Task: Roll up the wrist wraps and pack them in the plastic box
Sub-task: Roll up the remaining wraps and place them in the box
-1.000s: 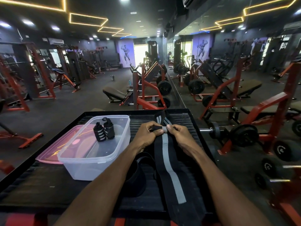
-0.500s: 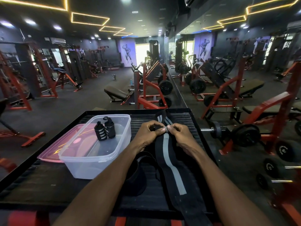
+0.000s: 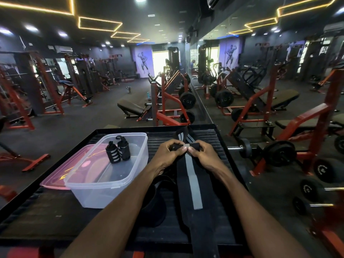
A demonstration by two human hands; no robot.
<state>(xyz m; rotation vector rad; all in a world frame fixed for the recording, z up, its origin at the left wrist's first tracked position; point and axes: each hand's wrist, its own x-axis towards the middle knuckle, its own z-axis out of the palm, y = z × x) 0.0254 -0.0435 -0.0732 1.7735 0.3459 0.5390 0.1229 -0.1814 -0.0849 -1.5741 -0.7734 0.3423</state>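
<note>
My left hand (image 3: 168,152) and right hand (image 3: 203,154) both pinch the wrist wrap's (image 3: 193,183) rolled far end near the tray's (image 3: 219,138) far rim; the plastic box (image 3: 104,183) sits left, apart, holding two rolled wraps (image 3: 118,151).

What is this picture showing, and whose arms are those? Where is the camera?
The camera sits on a person's head in a gym, looking down, so you see their own arms. The left hand and right hand pinch the far end of a long black wrist wrap with a grey stripe, starting to roll it up. It lies on a black table. Beside it stands a clear plastic box with two rolled wraps already standing inside. A pink lid lies beside the box.
</note>
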